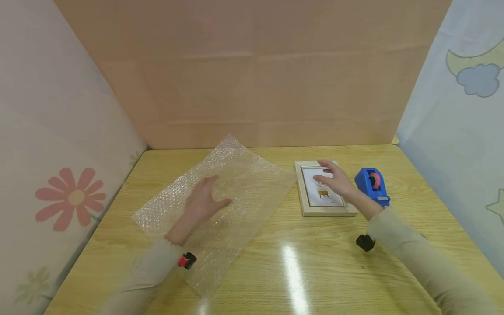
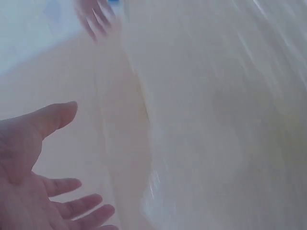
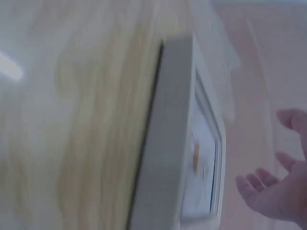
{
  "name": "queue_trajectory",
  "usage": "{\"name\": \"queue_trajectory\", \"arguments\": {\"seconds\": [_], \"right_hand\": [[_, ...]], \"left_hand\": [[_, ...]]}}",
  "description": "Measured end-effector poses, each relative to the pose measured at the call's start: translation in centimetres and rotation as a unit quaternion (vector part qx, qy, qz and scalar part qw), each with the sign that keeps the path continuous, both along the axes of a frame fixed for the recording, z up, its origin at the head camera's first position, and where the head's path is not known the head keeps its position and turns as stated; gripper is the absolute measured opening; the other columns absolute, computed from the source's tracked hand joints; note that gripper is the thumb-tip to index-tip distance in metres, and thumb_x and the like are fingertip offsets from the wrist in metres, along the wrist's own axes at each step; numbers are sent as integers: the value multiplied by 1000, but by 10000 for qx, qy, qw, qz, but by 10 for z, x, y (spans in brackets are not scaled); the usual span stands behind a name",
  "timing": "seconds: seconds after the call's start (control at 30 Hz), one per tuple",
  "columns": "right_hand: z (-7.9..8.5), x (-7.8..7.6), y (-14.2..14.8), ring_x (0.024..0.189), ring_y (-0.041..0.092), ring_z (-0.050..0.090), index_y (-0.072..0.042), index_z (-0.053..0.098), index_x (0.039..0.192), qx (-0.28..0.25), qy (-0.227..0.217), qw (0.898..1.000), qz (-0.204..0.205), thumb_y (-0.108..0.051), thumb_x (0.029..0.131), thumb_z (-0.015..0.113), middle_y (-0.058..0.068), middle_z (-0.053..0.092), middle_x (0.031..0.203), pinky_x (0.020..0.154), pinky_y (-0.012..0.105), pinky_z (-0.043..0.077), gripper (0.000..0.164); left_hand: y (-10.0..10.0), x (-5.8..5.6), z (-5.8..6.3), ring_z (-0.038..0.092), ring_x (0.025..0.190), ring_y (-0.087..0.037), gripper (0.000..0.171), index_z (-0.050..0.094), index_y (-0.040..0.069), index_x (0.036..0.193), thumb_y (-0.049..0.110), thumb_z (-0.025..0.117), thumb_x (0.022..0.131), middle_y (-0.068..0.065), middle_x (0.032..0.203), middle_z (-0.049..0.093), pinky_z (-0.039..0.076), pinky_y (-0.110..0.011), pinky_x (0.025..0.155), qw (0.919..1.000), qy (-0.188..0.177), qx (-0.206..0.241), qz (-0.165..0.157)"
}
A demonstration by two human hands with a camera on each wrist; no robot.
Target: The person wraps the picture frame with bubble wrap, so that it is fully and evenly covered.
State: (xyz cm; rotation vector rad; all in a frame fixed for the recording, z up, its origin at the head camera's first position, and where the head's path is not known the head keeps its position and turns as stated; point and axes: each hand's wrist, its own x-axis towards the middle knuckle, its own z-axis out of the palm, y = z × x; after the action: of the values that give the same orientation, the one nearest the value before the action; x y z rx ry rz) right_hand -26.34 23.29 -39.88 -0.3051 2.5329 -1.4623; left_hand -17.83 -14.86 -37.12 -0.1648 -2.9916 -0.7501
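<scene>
A clear sheet of bubble wrap [image 1: 244, 218] lies spread at an angle on the left and middle of the table. Over it hovers my left hand [image 1: 201, 201], thumb and fingers spread, holding nothing. To the right lies a light wooden picture frame [image 1: 309, 211] with a small drawing inside, face up; one corner of the wrap reaches its left edge. My right hand [image 1: 336, 179] is above this frame with fingers loosely bent and nothing in them. In the right wrist view the picture frame [image 3: 163, 143] is blurred, and the right hand [image 3: 283, 187] stands apart from it.
A blue tape dispenser [image 1: 370, 186] with a pink roll stands right of the picture frame. The wooden table [image 1: 334, 271] is bounded by a tan backdrop [image 1: 252, 87] behind and by printed cloth panels on both sides.
</scene>
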Motion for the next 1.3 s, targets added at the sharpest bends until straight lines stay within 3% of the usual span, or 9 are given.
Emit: {"name": "queue_trajectory", "arguments": {"seconds": [0.13,0.23,0.4,0.5,0.73,0.87,1.07,1.3], "right_hand": [[-1,-18,28,132,44,13,-7,17,145,553,170,9982,168,-33,90,56,21,14,148,98,62,23,72],[-5,-27,39,132,45,10,-8,13,146,850,101,9962,167,-36,90,54,22,9,149,97,64,22,74],[-19,-40,49,132,45,10,-5,10,146,915,-120,9957,16,-34,92,51,26,9,147,99,62,21,74],[-29,-48,52,130,45,16,-4,9,145,942,-221,9952,-128,-32,92,52,28,13,145,98,59,27,74],[-42,-62,53,112,42,42,-2,7,145,1021,-456,9926,-484,-25,94,48,34,29,135,89,51,41,69],[-44,-64,55,115,43,40,2,7,144,1028,-517,9920,-514,-17,95,42,34,27,136,92,51,39,63],[-44,-64,56,121,46,34,5,3,143,506,-612,9960,-420,-12,96,40,35,19,140,95,52,36,62],[-48,-60,57,118,44,37,3,8,144,312,-677,9958,-531,-9,95,43,33,23,139,95,51,37,61]], "left_hand": [[66,12,1,40,121,-35,85,36,5,137,43,73,71,-17,136,40,38,-49,95,9960,-300,595,-602],[102,16,-4,41,122,-31,85,36,6,137,45,73,71,-15,137,40,38,-46,97,9906,-633,825,-887],[144,14,-14,43,121,-27,81,39,7,136,43,73,72,-11,136,42,37,-40,98,9823,-959,1239,-1030],[162,12,-23,45,120,-26,81,39,7,136,44,73,72,-11,135,44,39,-38,97,9779,-1173,1342,-1091],[189,6,-45,51,111,-23,82,42,7,133,43,76,68,-9,126,52,44,-33,90,9737,-1488,1429,-967],[199,0,-54,54,105,-19,67,51,10,125,35,78,69,-5,117,57,45,-30,87,9747,-1298,1565,-933],[210,-9,-62,50,81,-11,44,58,7,108,24,77,71,0,89,55,44,-21,68,9813,-1091,1401,-736],[215,-13,-68,42,76,-9,42,59,6,106,19,77,71,3,80,49,39,-18,63,9838,-1036,1325,-614]]}}
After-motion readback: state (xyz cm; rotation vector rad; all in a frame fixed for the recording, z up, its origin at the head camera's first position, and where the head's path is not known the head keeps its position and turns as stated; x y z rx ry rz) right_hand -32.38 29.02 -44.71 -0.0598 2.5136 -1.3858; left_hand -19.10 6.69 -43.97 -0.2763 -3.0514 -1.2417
